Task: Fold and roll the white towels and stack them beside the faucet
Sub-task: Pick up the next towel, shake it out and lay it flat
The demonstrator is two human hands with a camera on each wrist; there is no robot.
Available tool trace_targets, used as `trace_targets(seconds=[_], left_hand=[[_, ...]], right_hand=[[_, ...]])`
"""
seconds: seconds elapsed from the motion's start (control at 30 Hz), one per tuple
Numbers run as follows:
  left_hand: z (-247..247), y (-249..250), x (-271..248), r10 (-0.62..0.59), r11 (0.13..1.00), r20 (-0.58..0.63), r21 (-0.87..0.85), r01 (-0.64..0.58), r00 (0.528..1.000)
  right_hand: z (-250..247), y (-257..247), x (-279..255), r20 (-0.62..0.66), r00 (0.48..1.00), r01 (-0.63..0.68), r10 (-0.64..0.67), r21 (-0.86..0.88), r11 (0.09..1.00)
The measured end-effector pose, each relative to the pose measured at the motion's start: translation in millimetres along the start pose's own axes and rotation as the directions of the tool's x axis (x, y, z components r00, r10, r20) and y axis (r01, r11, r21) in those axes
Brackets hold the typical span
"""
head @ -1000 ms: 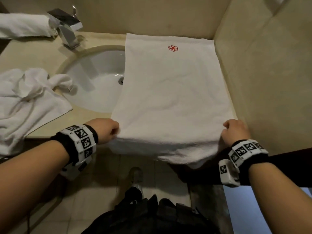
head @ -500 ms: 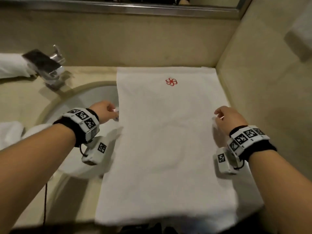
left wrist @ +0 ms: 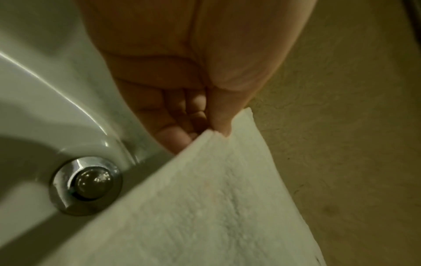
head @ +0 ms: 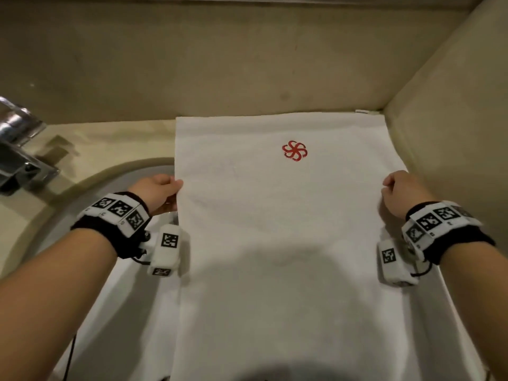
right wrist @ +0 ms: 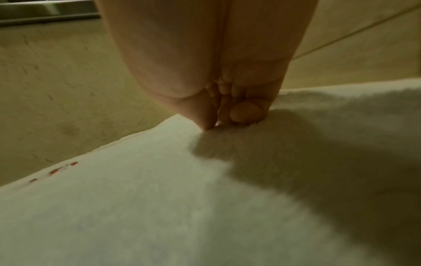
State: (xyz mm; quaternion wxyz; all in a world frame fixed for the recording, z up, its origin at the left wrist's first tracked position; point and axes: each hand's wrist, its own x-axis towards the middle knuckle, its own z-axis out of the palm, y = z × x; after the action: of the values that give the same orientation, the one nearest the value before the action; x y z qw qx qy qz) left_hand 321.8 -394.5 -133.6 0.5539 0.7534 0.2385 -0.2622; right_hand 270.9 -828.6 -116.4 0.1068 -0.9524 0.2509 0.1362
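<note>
A white towel with a red pinwheel emblem lies spread on the counter's right end, its far edge against the back wall. My left hand pinches the folded near edge at its left corner, held over the sink. My right hand pinches the right corner of the same edge, close to the side wall. The lifted layer stretches between both hands above the lower layer. The chrome faucet stands at the far left.
The white sink basin with its chrome drain plug lies under my left hand. Beige stone walls close the back and the right side. A strip of counter runs behind the sink.
Both hands have carried the towel's near edge up from the counter's front and forward over the towel, toward the emblem. The view has moved closer to the back wall.
</note>
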Motion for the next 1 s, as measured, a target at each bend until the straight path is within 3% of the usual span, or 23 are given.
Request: trace_targets(seconds=[0.17,0.37,0.53,0.63,0.77,0.9,1.0], left_hand=[[-11.8,-4.7,-3.3,0.025,1.0,0.016,0.004,-0.025,1.0],[3.3,0.1,-12.9,0.109,0.993,-0.093,0.054,-0.105,0.99],[11.4,-16.3,-55.6,0.264,0.901,-0.147,0.392,-0.189,0.953],[23.2,-36.3,-117.0,0.347,0.767,0.046,0.561,-0.311,0.937],[44.4,-83.0,-209.6,0.305,0.478,0.345,0.75,-0.456,0.888],[53.3,-143.1,-257.3,0.26,0.218,0.392,0.866,-0.449,0.883],[56.3,-171.4,-272.3,0.342,0.246,0.331,0.872,-0.424,0.88]], right_hand=[[4.4,-11.8,3.5,-0.024,0.999,0.044,-0.043,0.054,0.998],[-0.5,-11.9,-7.7,-0.028,0.998,0.06,-0.058,0.088,0.994],[-13.5,-4.3,-68.8,0.003,0.983,0.184,-0.186,0.155,0.971],[-9.9,20.0,-136.8,-0.04,0.973,0.23,-0.227,0.143,0.963],[18.3,65.6,-225.5,0.028,0.984,0.171,-0.174,0.08,0.982],[53.0,99.6,-267.5,0.107,0.992,0.068,-0.064,-0.029,0.997],[63.7,112.2,-273.3,0.045,0.998,0.041,-0.04,-0.013,0.999]])
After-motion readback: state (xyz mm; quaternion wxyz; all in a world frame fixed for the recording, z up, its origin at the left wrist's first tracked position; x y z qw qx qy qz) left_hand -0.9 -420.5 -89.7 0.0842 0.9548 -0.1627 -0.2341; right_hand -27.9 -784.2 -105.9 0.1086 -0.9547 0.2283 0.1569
